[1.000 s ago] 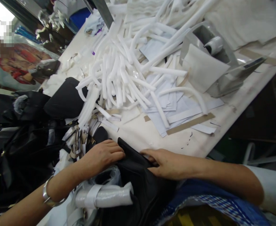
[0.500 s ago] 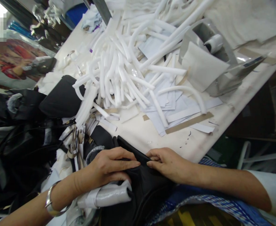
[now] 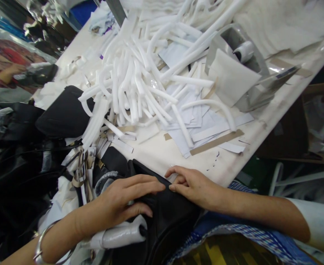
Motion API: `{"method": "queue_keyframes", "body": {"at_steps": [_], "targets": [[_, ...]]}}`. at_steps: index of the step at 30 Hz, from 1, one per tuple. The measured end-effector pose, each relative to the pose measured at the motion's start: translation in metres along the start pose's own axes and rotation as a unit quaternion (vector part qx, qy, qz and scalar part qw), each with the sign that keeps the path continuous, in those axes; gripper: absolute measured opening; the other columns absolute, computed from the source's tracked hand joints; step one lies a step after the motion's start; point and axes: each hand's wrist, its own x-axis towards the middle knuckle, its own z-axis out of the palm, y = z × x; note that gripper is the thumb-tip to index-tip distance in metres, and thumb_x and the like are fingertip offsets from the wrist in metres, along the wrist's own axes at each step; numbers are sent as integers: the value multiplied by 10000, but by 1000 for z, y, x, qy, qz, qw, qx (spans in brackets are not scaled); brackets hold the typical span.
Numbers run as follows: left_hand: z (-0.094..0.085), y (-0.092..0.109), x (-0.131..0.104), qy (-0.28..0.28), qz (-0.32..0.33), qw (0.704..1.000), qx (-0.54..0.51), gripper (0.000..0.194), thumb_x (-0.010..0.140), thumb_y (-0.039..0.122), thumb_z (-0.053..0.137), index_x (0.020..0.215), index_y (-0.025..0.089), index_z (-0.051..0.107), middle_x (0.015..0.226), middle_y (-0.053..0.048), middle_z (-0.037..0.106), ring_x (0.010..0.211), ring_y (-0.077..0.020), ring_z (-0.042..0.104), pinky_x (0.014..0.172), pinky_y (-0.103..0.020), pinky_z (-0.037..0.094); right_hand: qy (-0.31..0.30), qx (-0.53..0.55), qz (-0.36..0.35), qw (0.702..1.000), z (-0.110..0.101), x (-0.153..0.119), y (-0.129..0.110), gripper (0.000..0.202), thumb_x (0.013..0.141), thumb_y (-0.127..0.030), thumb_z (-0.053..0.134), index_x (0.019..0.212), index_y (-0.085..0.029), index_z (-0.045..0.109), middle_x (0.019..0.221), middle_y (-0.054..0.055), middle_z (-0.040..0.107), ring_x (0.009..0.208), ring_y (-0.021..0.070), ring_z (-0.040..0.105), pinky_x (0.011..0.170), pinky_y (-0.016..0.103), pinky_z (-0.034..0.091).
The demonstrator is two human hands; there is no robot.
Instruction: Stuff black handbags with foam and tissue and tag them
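Observation:
A black bag lies at the table's near edge, partly under both hands. My left hand rests over its upper left part, thumb and fingers apart. My right hand is at the bag's top edge, its index finger curved and thumb tip near the edge; the fingers are not wrapped round anything I can see. Below my left hand a handle wrapped in white plastic sticks out. A braided wrapped piece lies left of the bag.
White foam tubes are heaped on the table, with paper sheets and a grey plastic-wrapped bag to the right. Black bags are piled at the left. A person in red patterned clothing holds something dark at the far left.
My left hand's fingers have spread and lifted slightly from the bag's edge. My right index finger has loosened from its pinch and moved up. The camera view has shifted slightly.

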Motion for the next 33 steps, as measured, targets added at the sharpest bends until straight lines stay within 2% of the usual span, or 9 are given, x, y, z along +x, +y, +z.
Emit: {"method": "queue_keyframes", "body": {"at_steps": [5,10,15,17,20,22,24,29,33], "targets": [[4,3,-6,24,47,997,-57,441,902,103,621,1318,248,605,1144,-102,682,1021,-175,672,824,-217,583,-28,-3,63,998,-9,-14,-6,259,903,-263,581,1143,-176,623,685,-13,645,597,124,544,524,220,389],[7,-4,-2,6,37,994,-101,463,863,166,698,1309,263,619,1132,-96,708,1015,-177,685,875,-251,575,-64,-73,70,993,-13,-37,-4,532,876,-532,627,1299,-214,580,866,38,710,772,189,639,683,291,483],[8,-6,-1,-16,46,992,-117,432,841,190,727,1266,222,655,1003,-93,749,928,-165,699,822,-231,569,-52,1,88,995,-4,-43,7,654,840,-357,694,1424,-209,440,813,6,680,739,170,644,661,270,509],[6,-4,-1,-12,23,993,-116,352,874,199,689,1226,201,682,960,-97,756,886,-159,703,785,-220,567,-25,-21,46,998,-3,-45,7,536,867,-291,651,1375,-225,493,820,11,680,733,169,648,679,282,529],[2,-4,0,20,-4,993,-114,269,905,216,649,1164,180,713,947,-102,752,872,-156,699,764,-220,567,39,-142,-126,981,-4,-52,-2,338,928,-297,594,1264,-256,600,1073,78,693,985,219,651,902,361,525],[0,-6,3,47,-8,992,-117,248,912,224,640,1141,175,723,948,-99,745,880,-156,692,772,-229,566,45,-200,-244,948,-3,-57,-11,376,928,-355,621,1293,-274,590,1229,92,658,1163,249,589,1030,392,467],[-3,-7,6,52,-10,990,-128,229,923,229,622,1116,174,732,943,-93,741,885,-154,682,778,-233,557,20,-230,-300,926,2,-61,-16,459,915,-383,647,1349,-265,550,1236,91,668,1176,246,591,1031,377,476],[-6,-6,10,-84,-21,988,-129,136,887,222,658,968,167,752,867,-60,747,864,-156,660,846,-261,507,-60,-274,-286,916,14,-58,-3,269,999,-316,509,1177,-187,663,978,68,750,867,198,697,776,308,546],[-8,-10,6,-128,-41,986,-99,167,755,259,790,885,163,748,898,-65,716,860,-164,643,802,-244,494,-89,-295,-244,920,12,-53,8,277,1023,-288,443,1090,-200,696,894,56,746,800,185,695,722,299,517]]}}
